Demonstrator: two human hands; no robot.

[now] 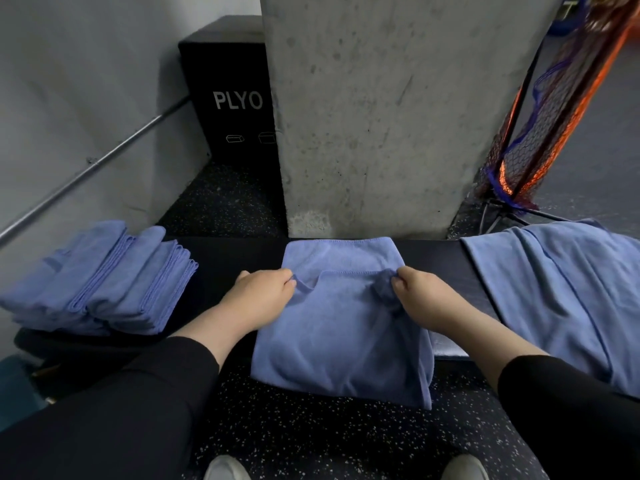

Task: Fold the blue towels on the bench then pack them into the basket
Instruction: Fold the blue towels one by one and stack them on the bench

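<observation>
The dark bench [221, 258] runs across before me, and on it, between my arms, lies the blue towel [343, 337], its near part hanging over the edge. My left hand [263, 292] and right hand [420, 294] each pinch its folded top layer.

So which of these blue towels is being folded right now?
The middle towel, pinched by both the left hand and right hand; the others lie untouched at either side.

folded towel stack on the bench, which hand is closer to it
Left. The left hand pinches the middle towel just right of the folded stack; the right hand grips that towel's far side.
</observation>
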